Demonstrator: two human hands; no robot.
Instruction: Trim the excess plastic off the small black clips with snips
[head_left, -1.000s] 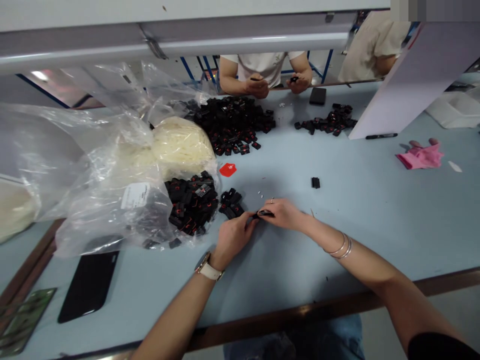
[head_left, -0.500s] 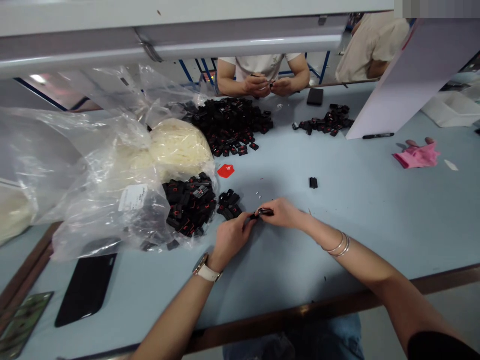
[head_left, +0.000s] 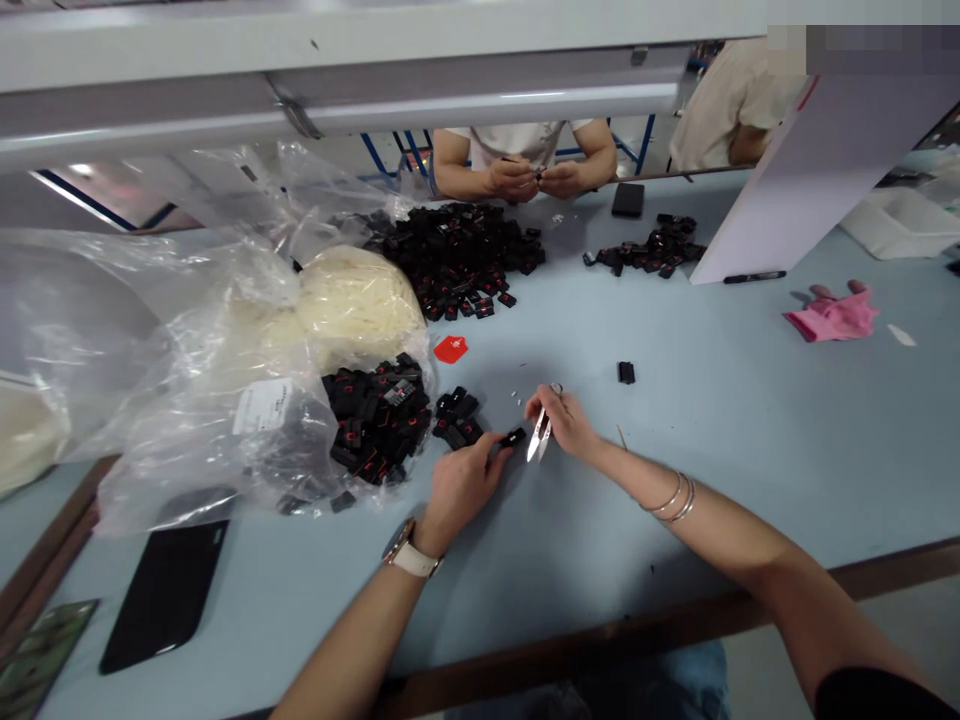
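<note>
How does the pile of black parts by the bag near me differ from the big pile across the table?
The small near pile holds only a few pieces; the far pile holds many more. The near pile lies beside the left hand; the far pile lies in front of the co-worker's hands. Both are loose black parts on the blue table.

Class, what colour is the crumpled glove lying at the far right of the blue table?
Pink. The glove shows best in the head view, the only one.

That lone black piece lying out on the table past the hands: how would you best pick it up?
Pinch the lone black piece across its short sides, coming from above. It lies flat on the table, clear of the piles, with open space all around.
</note>
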